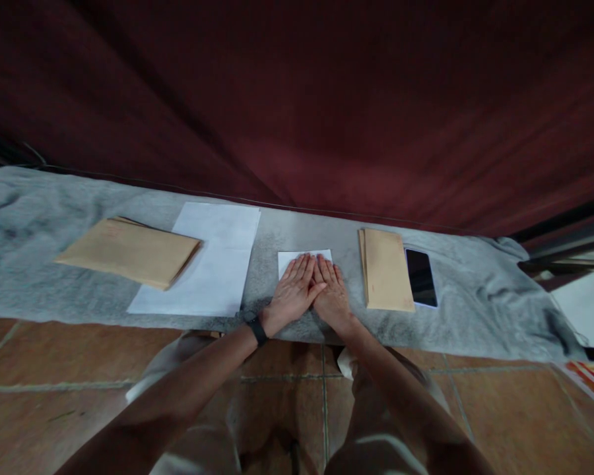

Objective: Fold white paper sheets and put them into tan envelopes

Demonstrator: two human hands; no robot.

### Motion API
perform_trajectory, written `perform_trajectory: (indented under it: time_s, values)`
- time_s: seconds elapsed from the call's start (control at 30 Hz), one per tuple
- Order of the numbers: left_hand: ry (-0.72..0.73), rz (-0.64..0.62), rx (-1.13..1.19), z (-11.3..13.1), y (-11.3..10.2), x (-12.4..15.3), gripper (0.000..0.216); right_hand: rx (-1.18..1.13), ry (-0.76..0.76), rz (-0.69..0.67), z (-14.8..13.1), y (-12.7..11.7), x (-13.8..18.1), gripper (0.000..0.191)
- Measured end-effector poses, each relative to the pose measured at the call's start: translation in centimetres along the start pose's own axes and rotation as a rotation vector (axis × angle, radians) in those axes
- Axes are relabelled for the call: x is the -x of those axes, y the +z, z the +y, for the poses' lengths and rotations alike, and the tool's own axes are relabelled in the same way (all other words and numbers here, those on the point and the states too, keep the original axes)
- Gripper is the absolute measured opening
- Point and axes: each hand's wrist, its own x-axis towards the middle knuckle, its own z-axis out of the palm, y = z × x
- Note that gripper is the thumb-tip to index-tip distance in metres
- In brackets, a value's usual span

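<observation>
1. Grey cloth (54,277) covers the low surface, its long axis running left to right in front of a dark red curtain (327,99).
2. White sheets (208,264) lie left of centre, with a tan envelope stack (129,252) overlapping their left edge.
3. A second envelope stack (387,269) lies to the right, a phone (420,277) just beside it.
4. A folded white paper (297,257) sits at centre, directly beneath both palms.
5. The left hand (293,291) and right hand (330,295) press flat on it, fingers extended, touching side by side and grasping nothing. Both are equally near.
6. A black wristband (256,330) is on the left wrist.
</observation>
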Motion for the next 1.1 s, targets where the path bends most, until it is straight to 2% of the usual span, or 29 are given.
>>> perform_trajectory:
  time_s: [0.3,0.57,0.7,0.8,0.93,1.03,1.1]
  values:
    - [-0.039,0.037,-0.138,-1.4,-0.2,0.5,0.075,-0.009,0.133,0.09,1.5,0.1,-0.4,0.055]
    - [-0.135,0.031,-0.195,-2.7,-1.0,0.9,0.076,-0.002,0.138,0.149,2.3,0.2,-0.4,0.055]
    - [-0.128,0.025,-0.173,-3.4,-1.9,0.9,0.071,0.015,0.141,0.14,2.4,0.2,-0.4,0.055]
    - [-0.143,0.06,-0.144,-4.9,-3.9,0.4,0.065,0.015,0.146,0.141,2.4,0.1,-0.4,0.055]
    - [-0.364,0.254,-0.195,-9.1,-9.1,0.7,0.055,0.0,0.168,0.142,2.4,0.1,-0.9,0.054]
    - [-0.685,0.368,-0.264,-12.8,-13.1,2.6,0.048,-0.005,0.19,0.128,2.3,0.0,-1.3,0.054]
    - [-0.9,0.347,-0.332,-14.6,-14.8,4.0,0.048,-0.009,0.197,0.121,2.2,-0.1,-1.5,0.055]
